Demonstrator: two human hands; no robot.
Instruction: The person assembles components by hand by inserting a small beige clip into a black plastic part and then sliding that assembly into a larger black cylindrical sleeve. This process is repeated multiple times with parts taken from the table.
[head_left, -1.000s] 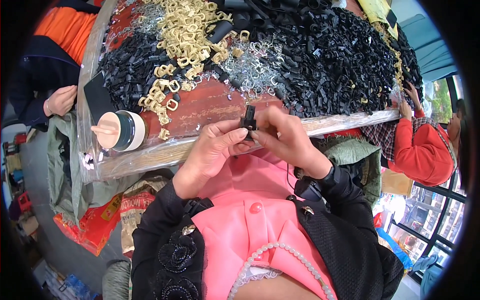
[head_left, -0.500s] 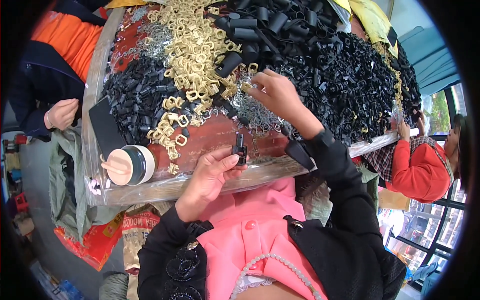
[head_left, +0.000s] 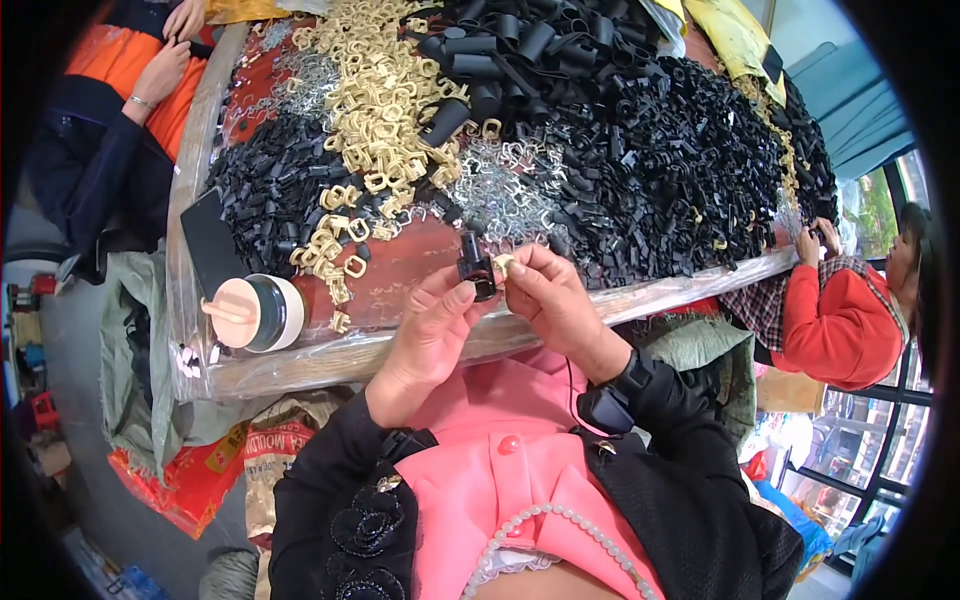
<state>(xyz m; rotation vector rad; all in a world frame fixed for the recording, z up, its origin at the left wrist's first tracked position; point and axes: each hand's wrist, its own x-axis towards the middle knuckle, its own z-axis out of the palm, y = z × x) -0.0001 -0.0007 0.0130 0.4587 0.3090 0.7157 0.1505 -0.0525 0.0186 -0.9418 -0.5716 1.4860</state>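
Observation:
Near the table's front edge, my left hand (head_left: 432, 325) is closed on a small black plastic fitting (head_left: 474, 262) with a narrow upright stem. My right hand (head_left: 552, 298) is right beside it, pinching a small beige plastic ring piece (head_left: 503, 264) against or very close to the fitting's side. Whether the two parts touch is hidden by my fingers. Just beyond my hands lies a heap of bent metal wire clips (head_left: 505, 190). Beige ring pieces (head_left: 380, 120) are piled to its left, and a broad heap of small black parts (head_left: 660, 170) spreads to its right.
A cup with a pink lid (head_left: 238, 312) and a flat black slab (head_left: 212, 250) stand at the left of the table (head_left: 400, 262). Black tubes (head_left: 535, 40) are heaped at the back. Co-workers sit at left and right. A wooden rim (head_left: 300, 370) edges the table.
My right hand has come back from the heap toward me with the beige ring piece and met my left hand. The left co-worker's hand has moved up and away.

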